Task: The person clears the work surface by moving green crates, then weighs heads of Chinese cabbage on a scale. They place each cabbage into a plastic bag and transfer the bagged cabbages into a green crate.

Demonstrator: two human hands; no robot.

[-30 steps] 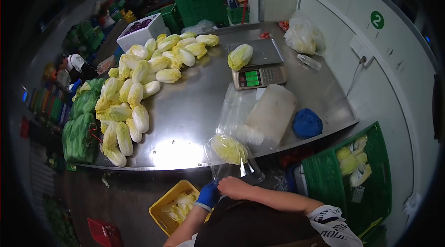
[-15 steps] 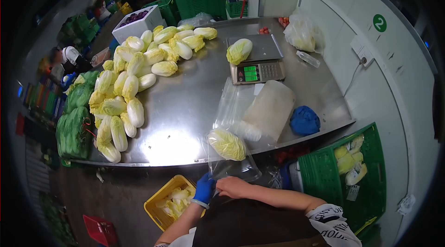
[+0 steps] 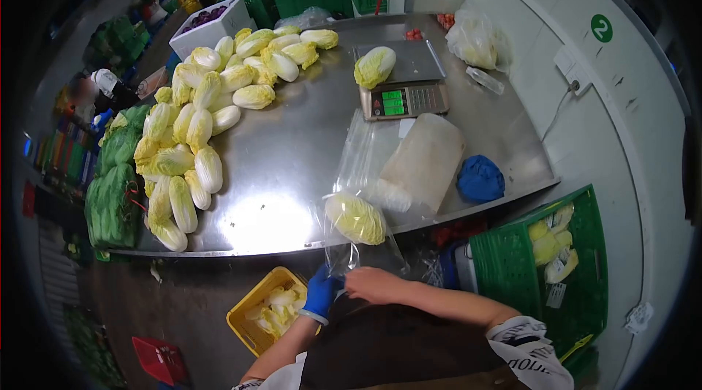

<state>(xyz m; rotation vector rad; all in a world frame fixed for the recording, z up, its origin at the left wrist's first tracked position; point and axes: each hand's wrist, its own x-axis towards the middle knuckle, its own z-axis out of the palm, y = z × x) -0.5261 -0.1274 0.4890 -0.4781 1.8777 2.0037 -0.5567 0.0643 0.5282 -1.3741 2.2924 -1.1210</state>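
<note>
A napa cabbage lies at the table's front edge inside a clear plastic bag, whose loose end hangs toward me. My left hand, in a blue glove, is closed on the left side of that end. Bare, my right hand pinches the bag close beside it, with its fingertips partly hidden. Beyond the bagged cabbage lie flat clear bags and a cloudy plastic sheet. Another cabbage rests on a digital scale with a lit green display.
Many loose cabbages are piled on the metal table's left side, beside green net sacks. A yellow crate with leaves stands below. To the right are a blue bundle and a green crate holding packed vegetables.
The view has tilted slightly, so the table sits a little higher in it. Both hands stay at the bag's end, and the film between them and the cabbage looks more drawn together.
</note>
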